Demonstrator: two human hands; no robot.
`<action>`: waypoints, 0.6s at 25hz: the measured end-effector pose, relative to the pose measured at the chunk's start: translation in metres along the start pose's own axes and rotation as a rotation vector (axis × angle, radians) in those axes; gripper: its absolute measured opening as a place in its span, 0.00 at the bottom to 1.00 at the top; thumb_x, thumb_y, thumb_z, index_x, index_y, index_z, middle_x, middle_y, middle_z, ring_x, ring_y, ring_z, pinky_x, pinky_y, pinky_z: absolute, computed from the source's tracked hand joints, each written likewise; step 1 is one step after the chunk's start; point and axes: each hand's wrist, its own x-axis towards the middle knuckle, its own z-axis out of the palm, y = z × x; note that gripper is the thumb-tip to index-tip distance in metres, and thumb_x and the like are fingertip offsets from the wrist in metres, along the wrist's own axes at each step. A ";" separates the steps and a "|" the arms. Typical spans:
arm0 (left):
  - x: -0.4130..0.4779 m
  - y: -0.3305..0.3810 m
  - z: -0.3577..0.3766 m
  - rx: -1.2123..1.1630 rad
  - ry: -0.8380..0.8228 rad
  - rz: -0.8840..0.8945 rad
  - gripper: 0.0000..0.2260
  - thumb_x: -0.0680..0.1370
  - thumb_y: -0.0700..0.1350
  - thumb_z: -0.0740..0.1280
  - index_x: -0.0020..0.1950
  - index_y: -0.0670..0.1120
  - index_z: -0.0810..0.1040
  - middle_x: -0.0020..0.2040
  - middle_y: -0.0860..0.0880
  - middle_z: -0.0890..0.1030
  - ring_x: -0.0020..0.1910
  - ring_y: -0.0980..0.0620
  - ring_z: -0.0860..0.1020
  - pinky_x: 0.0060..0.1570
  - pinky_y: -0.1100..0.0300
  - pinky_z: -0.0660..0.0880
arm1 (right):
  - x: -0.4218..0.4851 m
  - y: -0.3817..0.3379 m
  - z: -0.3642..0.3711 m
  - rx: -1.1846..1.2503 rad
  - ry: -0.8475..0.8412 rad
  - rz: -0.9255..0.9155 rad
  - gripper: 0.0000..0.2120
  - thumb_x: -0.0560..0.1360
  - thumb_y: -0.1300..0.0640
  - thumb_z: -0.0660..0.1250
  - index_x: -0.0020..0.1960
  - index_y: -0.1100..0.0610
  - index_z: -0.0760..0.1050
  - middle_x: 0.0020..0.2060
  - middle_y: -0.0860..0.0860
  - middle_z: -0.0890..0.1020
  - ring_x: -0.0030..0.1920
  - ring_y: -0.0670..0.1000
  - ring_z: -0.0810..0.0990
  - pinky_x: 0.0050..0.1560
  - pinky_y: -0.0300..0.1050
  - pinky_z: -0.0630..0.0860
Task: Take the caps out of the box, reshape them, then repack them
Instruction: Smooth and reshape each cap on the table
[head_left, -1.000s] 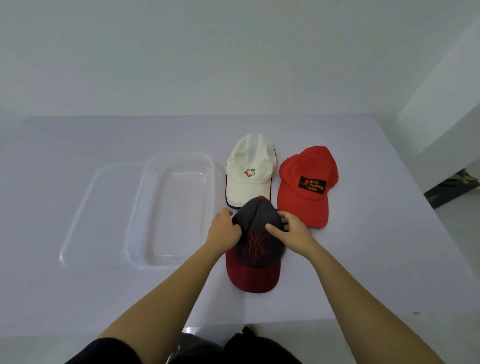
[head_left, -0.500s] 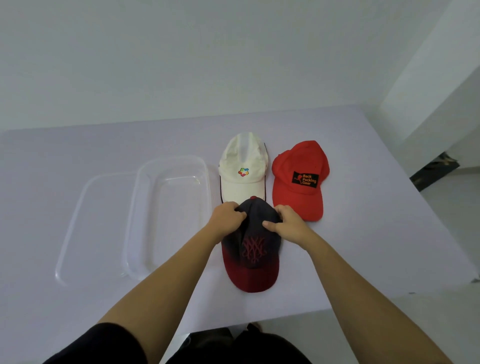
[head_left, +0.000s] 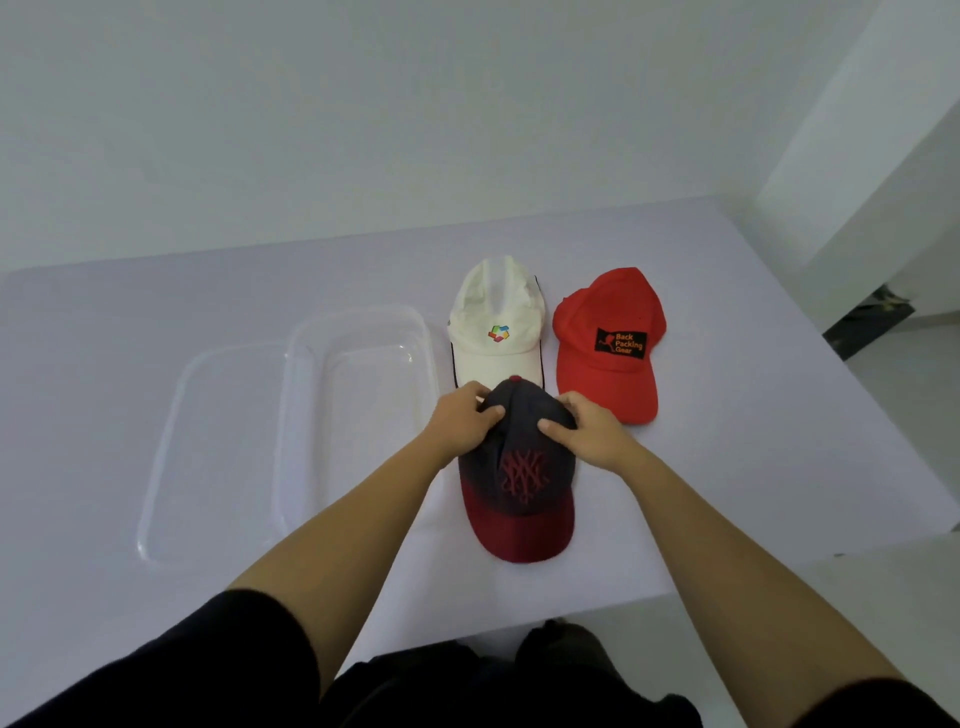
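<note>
Here the dark cap (head_left: 519, 467) lies on the table (head_left: 753, 415) directly in front of the person, its long axis running near to far: the maroon brim points back toward the body and the crown, with its button on top, points away toward the white cap (head_left: 493, 332). The left hand (head_left: 460, 421) and right hand (head_left: 587, 431) sit on opposite flanks of the crown, thumbs pressed onto the top panel and fingers curled round the sides, so both are clamped on the fabric and squeezing it inward across its short axis (a reshaping grip, by the look of it). Neither hand is nearer the cap; they are level with each other. The clear box (head_left: 363, 312) stands just to the left, with its lid (head_left: 223, 457) beyond it, so the left hand is the nearer one for repacking, and the cap's axis already runs parallel to the box's long side. The red cap (head_left: 608, 338) rests beside the white one, brim likewise toward the person.
</note>
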 end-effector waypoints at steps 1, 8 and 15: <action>0.003 0.001 0.000 0.071 0.071 0.021 0.18 0.80 0.45 0.61 0.69 0.41 0.68 0.64 0.41 0.75 0.61 0.44 0.75 0.60 0.53 0.72 | 0.001 0.000 -0.002 -0.049 0.049 -0.025 0.22 0.75 0.51 0.67 0.66 0.58 0.69 0.61 0.56 0.77 0.60 0.54 0.76 0.61 0.49 0.73; -0.036 -0.017 0.044 0.091 0.318 0.318 0.24 0.74 0.32 0.59 0.70 0.39 0.67 0.72 0.40 0.65 0.71 0.43 0.66 0.70 0.55 0.63 | -0.048 0.040 0.016 -0.274 -0.045 -0.179 0.40 0.69 0.68 0.64 0.76 0.59 0.50 0.75 0.56 0.54 0.76 0.55 0.54 0.70 0.39 0.57; -0.065 -0.071 0.103 0.506 -0.008 0.268 0.42 0.74 0.41 0.63 0.77 0.47 0.37 0.76 0.44 0.31 0.75 0.42 0.33 0.75 0.43 0.48 | -0.061 0.071 0.055 -0.622 -0.166 -0.161 0.36 0.80 0.45 0.52 0.76 0.60 0.38 0.77 0.56 0.50 0.77 0.53 0.50 0.75 0.50 0.47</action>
